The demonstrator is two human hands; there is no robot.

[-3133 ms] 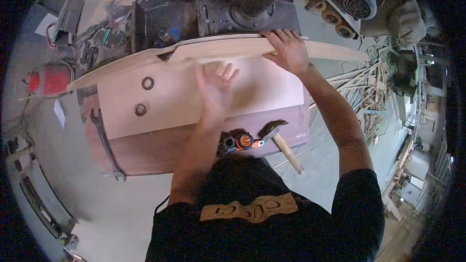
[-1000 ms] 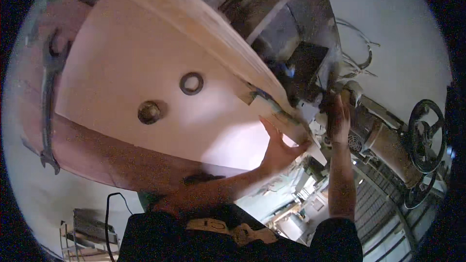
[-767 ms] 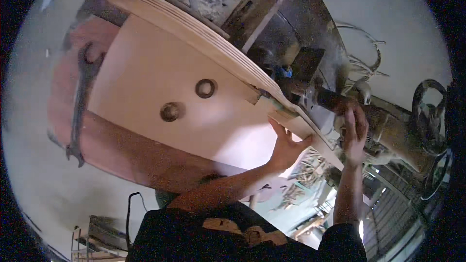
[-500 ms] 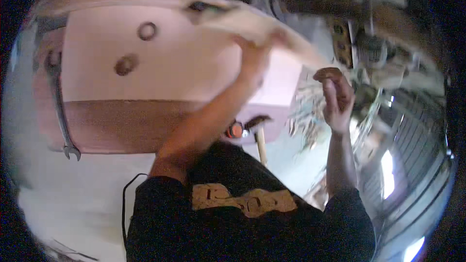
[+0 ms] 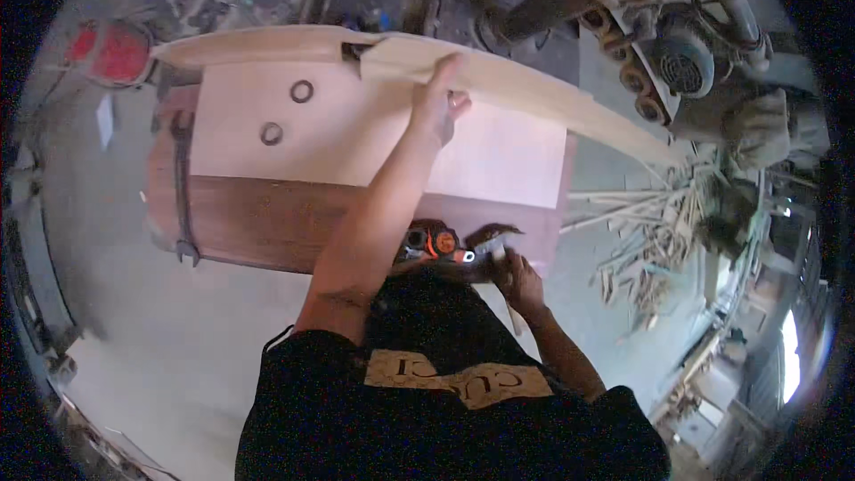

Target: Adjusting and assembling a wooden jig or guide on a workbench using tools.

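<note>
Along the far side of the workbench, my left hand (image 5: pixel 438 109) grips the near edge of a long pale wooden board (image 5: pixel 517 78). A curved wooden piece (image 5: pixel 249 43) adjoins that board's left end, with a dark gap by the joint. Close to my body, my right hand (image 5: pixel 520 285) is closed round the handle of a hammer (image 5: pixel 495 244), just below its head. Left of the hammer lies an orange and black tape measure (image 5: pixel 440 242).
The workbench (image 5: pixel 267 218) bears a pale sheet (image 5: pixel 347 138), two dark rings (image 5: pixel 302 91) and a long wrench (image 5: pixel 183 191) at its left end. Wood strips (image 5: pixel 641 223) litter the floor at right. A motor machine (image 5: pixel 686 62) stands far right, a red stool (image 5: pixel 111 52) far left.
My right hand has come down from the board's right end to the hammer. The board has settled lower along the bench's far edge, my left hand still on it. The view has shifted.
</note>
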